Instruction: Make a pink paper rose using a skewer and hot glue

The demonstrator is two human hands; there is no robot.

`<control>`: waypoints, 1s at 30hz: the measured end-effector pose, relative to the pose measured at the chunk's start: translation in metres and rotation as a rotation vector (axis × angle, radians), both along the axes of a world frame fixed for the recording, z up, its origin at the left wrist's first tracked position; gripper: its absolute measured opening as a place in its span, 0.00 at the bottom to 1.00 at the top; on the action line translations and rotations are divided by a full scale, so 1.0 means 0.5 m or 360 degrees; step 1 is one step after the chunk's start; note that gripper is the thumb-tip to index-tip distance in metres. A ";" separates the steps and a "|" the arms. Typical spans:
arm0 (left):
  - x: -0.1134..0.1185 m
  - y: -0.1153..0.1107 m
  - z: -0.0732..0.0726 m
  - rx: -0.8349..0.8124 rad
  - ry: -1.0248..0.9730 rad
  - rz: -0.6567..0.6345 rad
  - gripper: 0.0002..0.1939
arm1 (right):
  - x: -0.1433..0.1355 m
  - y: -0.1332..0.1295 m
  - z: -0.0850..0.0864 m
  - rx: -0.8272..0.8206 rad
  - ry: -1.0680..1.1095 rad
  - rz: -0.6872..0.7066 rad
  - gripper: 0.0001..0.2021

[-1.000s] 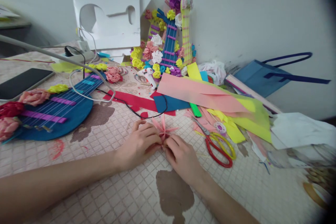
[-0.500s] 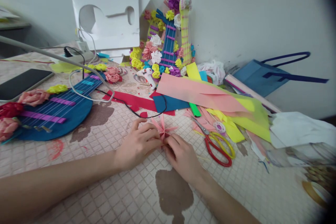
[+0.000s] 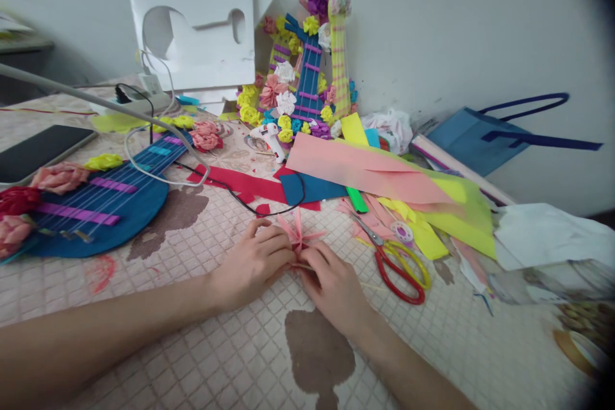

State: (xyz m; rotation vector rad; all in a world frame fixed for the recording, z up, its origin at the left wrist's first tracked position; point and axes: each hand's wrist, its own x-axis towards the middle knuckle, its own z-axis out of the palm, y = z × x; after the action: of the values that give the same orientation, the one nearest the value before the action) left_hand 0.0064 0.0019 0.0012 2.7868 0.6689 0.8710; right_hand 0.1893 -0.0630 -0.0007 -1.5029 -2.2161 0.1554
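A small pink paper flower with narrow pointed petals stands between my hands, low over the table. My left hand pinches its base from the left, fingers curled. From the right, my right hand grips the same base with thumb and fingers pressed together. The fingers hide the underside of the flower. Just right of my right hand lie scissors with red handles. A second yellow-handled pair lies partly under them, beside a small purple-and-white spool.
A blue paper guitar with paper roses lies left, near a dark phone. A white glue gun stands behind, its cord crossing red strips. Pink paper sheets lie right; decorated guitars lean on the wall.
Both hands stay almost in place around the pink flower. The fingers shift only slightly at its base.
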 end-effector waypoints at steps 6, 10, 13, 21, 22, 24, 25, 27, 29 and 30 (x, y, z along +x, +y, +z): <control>0.001 -0.004 0.002 -0.0063 0.0055 0.0017 0.11 | 0.001 0.001 -0.003 0.0038 -0.0114 0.0024 0.06; 0.001 -0.005 0.007 -0.0101 0.0019 0.0010 0.08 | 0.001 0.000 0.001 0.0018 -0.0149 0.0018 0.07; 0.001 -0.005 0.009 -0.0096 0.0010 0.0000 0.07 | -0.001 -0.002 0.007 -0.0002 -0.0164 0.0025 0.07; 0.003 -0.007 0.008 -0.0047 0.0070 0.0027 0.10 | 0.001 -0.005 0.002 0.0021 -0.0103 -0.0025 0.02; 0.003 -0.007 0.007 -0.0050 0.0083 0.0023 0.10 | 0.001 -0.005 0.002 0.0027 -0.0116 -0.0025 0.03; 0.004 -0.008 0.005 -0.0058 0.0107 0.0016 0.10 | 0.000 -0.006 0.003 0.0044 -0.0144 -0.0024 0.05; 0.004 -0.008 0.005 -0.0065 0.0113 0.0014 0.10 | 0.000 -0.006 0.005 0.0049 -0.0153 -0.0020 0.06; 0.004 -0.009 0.005 -0.0076 0.0107 0.0014 0.09 | 0.000 -0.006 0.007 0.0059 -0.0165 -0.0011 0.07; 0.004 -0.009 0.006 -0.0082 0.0081 0.0019 0.08 | 0.000 -0.005 0.009 0.0075 -0.0179 -0.0009 0.07; 0.003 -0.009 0.007 -0.0078 0.0065 0.0015 0.07 | 0.000 -0.004 0.010 0.0083 -0.0189 -0.0008 0.08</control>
State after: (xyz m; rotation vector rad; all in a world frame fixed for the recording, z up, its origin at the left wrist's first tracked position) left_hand 0.0080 -0.0025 0.0047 2.7669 0.7003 0.7901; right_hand 0.1893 -0.0652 0.0041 -1.5250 -2.2896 0.0066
